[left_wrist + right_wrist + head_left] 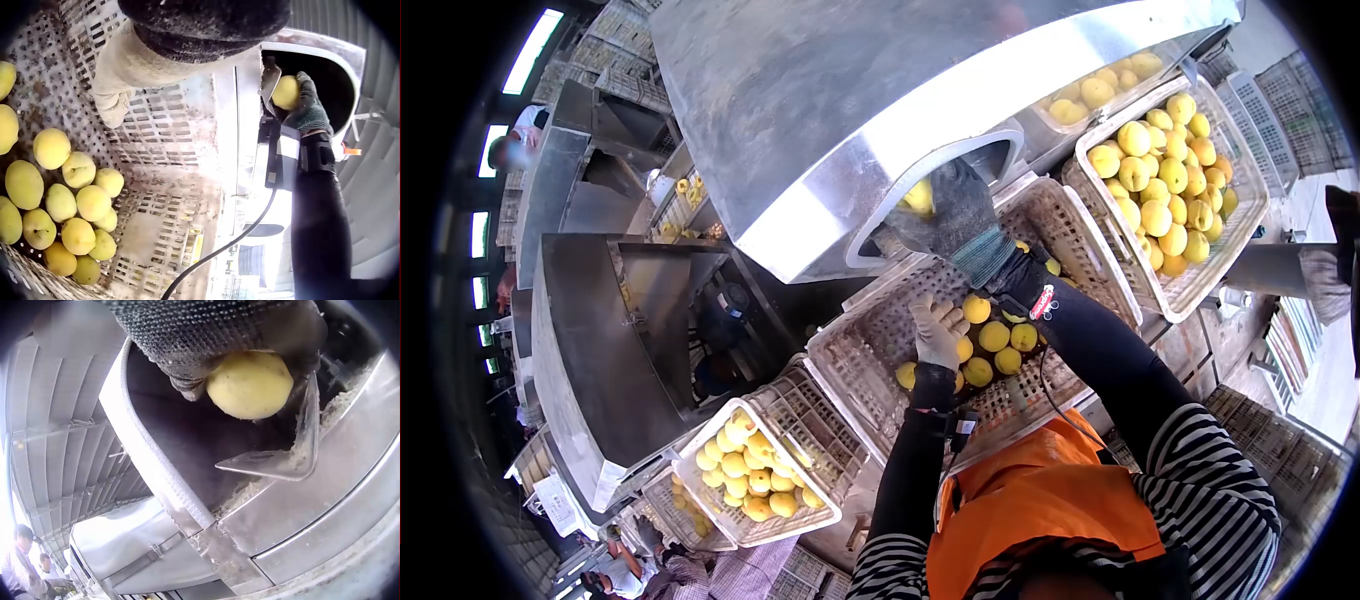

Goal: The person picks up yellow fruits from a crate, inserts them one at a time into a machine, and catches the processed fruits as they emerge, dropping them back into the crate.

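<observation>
My right hand (955, 205), in a dark grey knit glove, reaches into the rounded opening (865, 245) of a steel machine. It grips a yellow peach (250, 385) there, close above a bent metal plate (303, 447). The same peach (286, 92) shows between thumb and fingers in the left wrist view. My left hand (938, 330), in a pale glove, hangs over a worn plastic crate (870, 350) with nothing in its fingers. Several loose yellow peaches (60, 203) lie in that crate, beside the left hand.
A crate heaped with peaches (1170, 190) stands to the right, and another filled crate (745, 470) to the lower left. The machine's broad steel hood (850, 100) overhangs the opening. A black cable (219, 253) crosses near the crate. Other people (25, 562) are in the background.
</observation>
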The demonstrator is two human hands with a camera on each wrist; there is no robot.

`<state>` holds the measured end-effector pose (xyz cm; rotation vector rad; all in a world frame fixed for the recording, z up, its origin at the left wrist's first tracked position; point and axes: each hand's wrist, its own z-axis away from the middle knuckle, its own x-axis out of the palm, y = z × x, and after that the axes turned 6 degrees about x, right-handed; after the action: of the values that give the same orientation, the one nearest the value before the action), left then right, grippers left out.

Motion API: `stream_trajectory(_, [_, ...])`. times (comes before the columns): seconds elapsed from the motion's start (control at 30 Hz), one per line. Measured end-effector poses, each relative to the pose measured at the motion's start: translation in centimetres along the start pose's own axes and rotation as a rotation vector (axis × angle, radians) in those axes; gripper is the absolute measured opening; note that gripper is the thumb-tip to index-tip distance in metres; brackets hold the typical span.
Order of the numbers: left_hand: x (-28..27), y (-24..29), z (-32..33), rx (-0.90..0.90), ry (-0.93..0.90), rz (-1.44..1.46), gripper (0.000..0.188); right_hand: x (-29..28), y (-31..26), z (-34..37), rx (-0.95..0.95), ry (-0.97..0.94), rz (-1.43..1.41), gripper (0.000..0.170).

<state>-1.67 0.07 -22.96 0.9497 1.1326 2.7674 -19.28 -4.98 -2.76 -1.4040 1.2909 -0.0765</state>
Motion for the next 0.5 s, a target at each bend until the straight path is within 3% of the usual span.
stream_trajectory(0.03, [-0.5, -0.1, -0.2, 0.045, -0.089, 0.013, 0.083, -0.5, 0.1, 0.1, 0.024, -0.149, -0.097, 0.087])
stream_trajectory(0.17, [8.0, 8.4, 7.0, 0.258, 0.08, -0.083, 0.086, -4.8, -2.3, 3.1, 0.077, -0.167, -0.052, 0.081])
stream_trajectory(0.23, [11.2, 11.2, 9.5, 0.322, 0.034, -0.052, 0.078, -7.5, -3.3, 4.5, 0.138, -0.251, -0.584, 0.076])
stream_trajectory(0.27, [13.2, 12.2, 10.5, 0.368, -0.065, 0.079, 0.071, -3.7, 0.1, 7.4, 0.057, -0.103, -0.767, 0.076])
stream_trajectory(0.3, [15.0, 13.4, 11.4, 0.42, -0.17, 0.212, 0.064, -8.3, -3.3, 6.0, 0.059, -0.366, -0.507, 0.077])
stream_trajectory(0.37, [16.5, 15.1, 12.9, 0.435, -0.179, 0.13, 0.063, -9.6, -4.3, 6.1, -0.058, -0.341, -0.467, 0.077])
stream_trajectory(0.4, [16.3, 15.7, 13.2, 0.354, -0.17, 0.07, 0.064, -10.3, -4.8, 5.7, -0.063, -0.338, -0.467, 0.077])
stream_trajectory(0.43, [16.4, 16.3, 13.3, 0.271, -0.162, 0.012, 0.066, -11.1, -5.3, 5.2, -0.188, -0.287, -0.433, 0.076])
stream_trajectory(0.47, [17.1, 17.1, 13.5, 0.309, -0.184, -0.075, 0.068, -11.4, -5.5, 4.8, -0.312, -0.24, -0.396, 0.076])
stream_trajectory(0.5, [18.6, 17.9, 14.0, 0.312, -0.186, -0.073, 0.068, -10.8, -5.0, 5.0, -0.316, -0.24, -0.395, 0.076])
